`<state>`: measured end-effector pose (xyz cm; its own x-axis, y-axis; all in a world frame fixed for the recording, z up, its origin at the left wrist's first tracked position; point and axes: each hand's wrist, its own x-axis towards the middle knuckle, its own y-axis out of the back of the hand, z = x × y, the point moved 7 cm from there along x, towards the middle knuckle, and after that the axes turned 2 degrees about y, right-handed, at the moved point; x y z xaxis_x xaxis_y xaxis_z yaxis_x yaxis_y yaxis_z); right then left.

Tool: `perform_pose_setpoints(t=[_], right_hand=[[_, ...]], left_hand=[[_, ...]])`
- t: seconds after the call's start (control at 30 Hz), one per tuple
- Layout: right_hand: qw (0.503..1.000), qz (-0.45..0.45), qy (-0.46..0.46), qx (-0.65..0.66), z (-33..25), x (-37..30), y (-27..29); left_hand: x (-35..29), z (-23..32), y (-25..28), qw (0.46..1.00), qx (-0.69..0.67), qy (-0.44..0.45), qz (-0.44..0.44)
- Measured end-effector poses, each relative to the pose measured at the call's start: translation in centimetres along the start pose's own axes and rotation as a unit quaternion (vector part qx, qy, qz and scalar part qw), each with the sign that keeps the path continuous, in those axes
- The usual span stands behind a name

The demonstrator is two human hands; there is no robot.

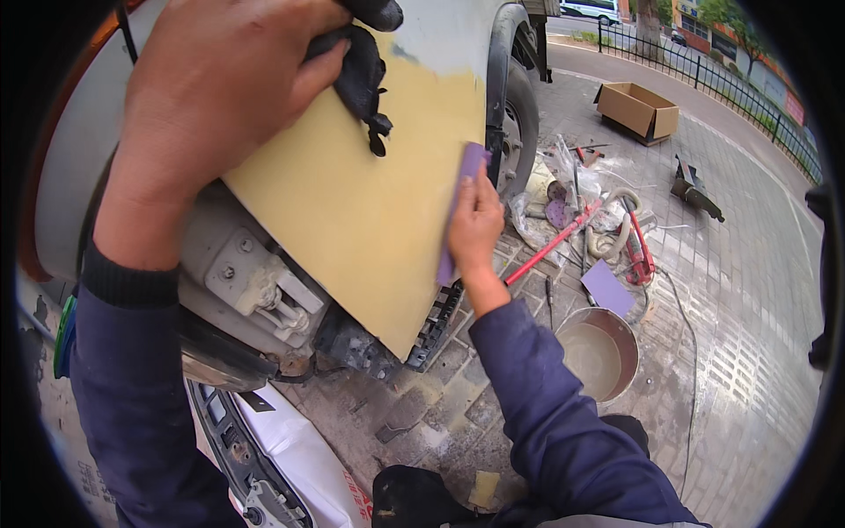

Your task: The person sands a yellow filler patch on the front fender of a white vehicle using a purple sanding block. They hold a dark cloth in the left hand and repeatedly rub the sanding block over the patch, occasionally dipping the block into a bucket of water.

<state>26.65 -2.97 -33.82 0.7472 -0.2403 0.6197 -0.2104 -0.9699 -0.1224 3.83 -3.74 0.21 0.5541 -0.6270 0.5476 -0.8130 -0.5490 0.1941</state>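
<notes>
A vehicle panel (352, 211) coated with yellowish filler stands in front of me, its lower corner pointing down. At the panel's right edge, my right hand (476, 216) is closed on a long purple sanding block (446, 255), which lies against the surface. My left hand (220, 97), large and close at the upper left, is curled by the panel's upper part. Its fingers close around a black piece with a ragged lower end (361, 88), whose kind I cannot make out. Part of that hand is cut off by the top of the view.
A bucket of cloudy water (603, 352) stands at the right, with a purple sheet of sandpaper (608, 289) beside it. Beyond lie a red-handled tool (553, 244), a red power tool (640, 257), hoses and plastic. A cardboard box (637, 110) stands farther off near the wheel (519, 123).
</notes>
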Motion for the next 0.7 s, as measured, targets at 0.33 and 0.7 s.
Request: perform_pose_setpoints(t=[0.33,0.7], right_hand=[[0.999,0.036,0.035,0.016,1.9,1.2,-0.4],[0.997,-0.002,-0.06,0.057,6.3,1.2,-0.9]], left_hand=[[-0.1,-0.3,0.2,1.0,-0.008,0.013,0.0],[-0.3,0.2,-0.1,1.0,0.006,-0.003,0.024]])
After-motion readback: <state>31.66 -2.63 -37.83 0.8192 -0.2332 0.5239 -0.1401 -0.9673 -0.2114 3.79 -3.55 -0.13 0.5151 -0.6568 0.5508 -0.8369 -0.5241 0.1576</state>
